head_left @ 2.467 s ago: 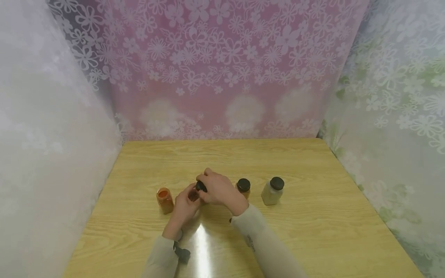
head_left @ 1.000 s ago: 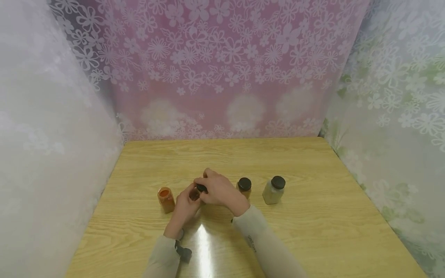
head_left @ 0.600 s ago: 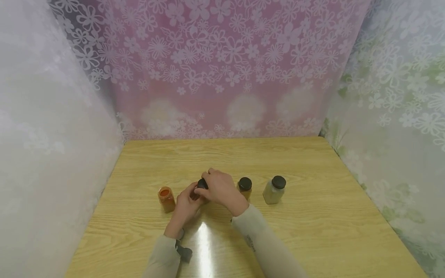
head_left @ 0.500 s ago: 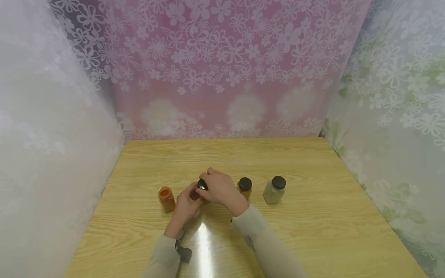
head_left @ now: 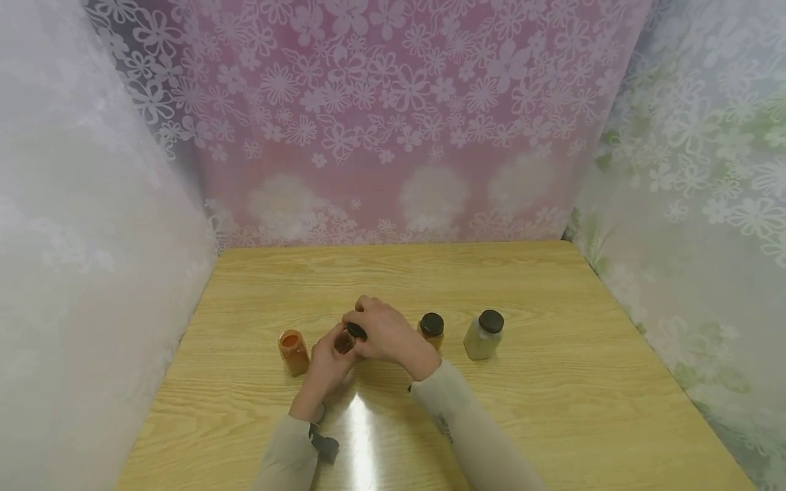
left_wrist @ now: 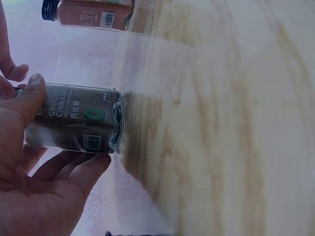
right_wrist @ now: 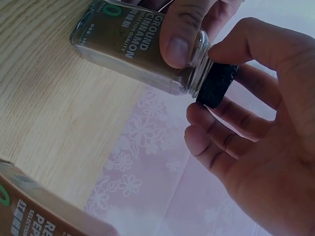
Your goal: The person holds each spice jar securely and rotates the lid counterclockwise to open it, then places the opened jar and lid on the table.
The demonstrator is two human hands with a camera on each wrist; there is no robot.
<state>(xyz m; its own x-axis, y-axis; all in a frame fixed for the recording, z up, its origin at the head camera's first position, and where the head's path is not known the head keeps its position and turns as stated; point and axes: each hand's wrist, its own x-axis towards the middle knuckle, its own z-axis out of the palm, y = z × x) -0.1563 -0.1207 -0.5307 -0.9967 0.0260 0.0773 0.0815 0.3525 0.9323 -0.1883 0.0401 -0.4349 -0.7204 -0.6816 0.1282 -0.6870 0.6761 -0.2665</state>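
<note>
My left hand (head_left: 329, 363) grips a clear glass spice jar of ground cinnamon (left_wrist: 81, 120), thumb on one side and fingers on the other. The jar stands upright on the table, its base at the wood in the left wrist view. My right hand (head_left: 388, 335) pinches the black lid (right_wrist: 216, 84) between thumb and fingertips at the jar's threaded neck. The lid sits slightly tilted there. In the head view the lid leans and most of the jar is hidden by my hands.
Left of my hands stands an uncapped jar of orange-red powder (head_left: 294, 356). To their right are a black-capped brown jar (head_left: 432, 329) and a black-capped jar of pale powder (head_left: 482, 337). Floral curtains (head_left: 393, 136) enclose the wooden table (head_left: 393, 273).
About half a second ago the lid looked more level; now it leans more. My right fingers have turned and shifted slightly left. My left hand and the other jars hold their places.
</note>
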